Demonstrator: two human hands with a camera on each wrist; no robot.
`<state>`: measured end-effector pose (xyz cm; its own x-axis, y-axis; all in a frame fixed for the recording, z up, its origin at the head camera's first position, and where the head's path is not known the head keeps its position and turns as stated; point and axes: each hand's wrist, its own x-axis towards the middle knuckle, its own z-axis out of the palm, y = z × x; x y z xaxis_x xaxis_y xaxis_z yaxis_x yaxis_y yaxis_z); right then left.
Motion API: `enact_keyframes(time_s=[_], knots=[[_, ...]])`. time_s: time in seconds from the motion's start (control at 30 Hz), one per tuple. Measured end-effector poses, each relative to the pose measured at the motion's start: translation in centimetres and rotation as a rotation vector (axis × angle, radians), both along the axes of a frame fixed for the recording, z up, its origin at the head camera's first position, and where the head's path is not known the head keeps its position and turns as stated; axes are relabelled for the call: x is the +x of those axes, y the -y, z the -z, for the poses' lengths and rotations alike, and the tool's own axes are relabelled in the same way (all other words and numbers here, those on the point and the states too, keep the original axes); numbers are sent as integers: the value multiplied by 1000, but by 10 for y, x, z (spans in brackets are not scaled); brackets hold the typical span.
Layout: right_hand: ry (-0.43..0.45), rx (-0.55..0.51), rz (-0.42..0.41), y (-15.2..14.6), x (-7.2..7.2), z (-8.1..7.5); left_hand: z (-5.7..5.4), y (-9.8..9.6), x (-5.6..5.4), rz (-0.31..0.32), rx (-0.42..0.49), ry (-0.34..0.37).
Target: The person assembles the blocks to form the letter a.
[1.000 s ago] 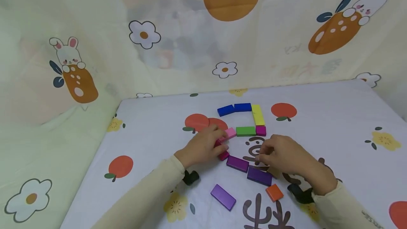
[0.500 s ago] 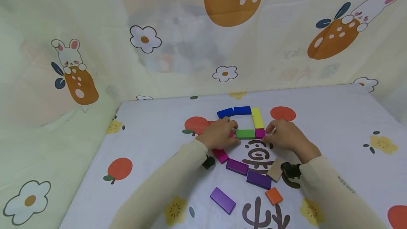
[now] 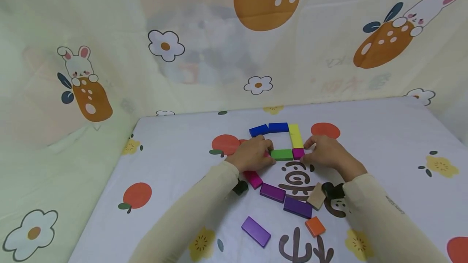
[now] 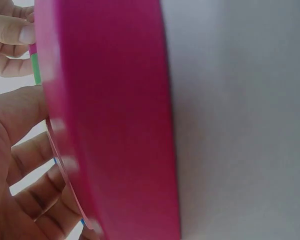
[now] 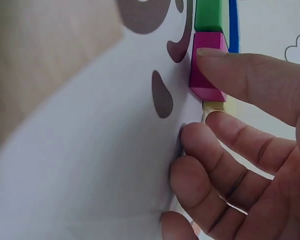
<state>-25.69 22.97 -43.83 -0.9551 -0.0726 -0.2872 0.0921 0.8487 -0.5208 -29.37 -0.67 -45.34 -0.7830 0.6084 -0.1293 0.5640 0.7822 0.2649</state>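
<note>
In the head view, my left hand (image 3: 250, 153) bends over a pink block at the green block's (image 3: 281, 155) left end, pinching it with thumb and index finger; most of that block is hidden. My right hand (image 3: 329, 155) pinches the small magenta block (image 3: 297, 154) at the green block's right end. In the right wrist view, the thumb lies on the magenta block (image 5: 209, 40), with the index fingertip near the yellow block (image 3: 295, 136). A dark pink block (image 3: 253, 179) lies below my left hand and fills much of the left wrist view (image 4: 120, 120).
Two blue blocks (image 3: 278, 127) lie at the back, meeting the yellow block. Purple (image 3: 272, 192) and dark violet (image 3: 297, 206) blocks continue the line in front. Loose beside them are a tan block (image 3: 316, 196), an orange block (image 3: 315, 226) and a lilac block (image 3: 256, 231).
My left hand moved from the dark pink block up to the pink one by the green block. The right hand moved back to the magenta block, uncovering the tan block. Both then stay nearly still.
</note>
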Motion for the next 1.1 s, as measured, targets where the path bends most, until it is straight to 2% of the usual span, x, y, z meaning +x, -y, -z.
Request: enact_keyframes(time_s=[0.2, 0.73, 1.1], knots=[[-24, -5, -38, -1, -1, 0, 0, 0, 0, -16, 0, 12], [-19, -20, -15, 0, -2, 4, 1, 1, 0, -26, 11, 26], [-32, -31, -32, -2, 0, 4, -1, 0, 1, -37, 10, 43]])
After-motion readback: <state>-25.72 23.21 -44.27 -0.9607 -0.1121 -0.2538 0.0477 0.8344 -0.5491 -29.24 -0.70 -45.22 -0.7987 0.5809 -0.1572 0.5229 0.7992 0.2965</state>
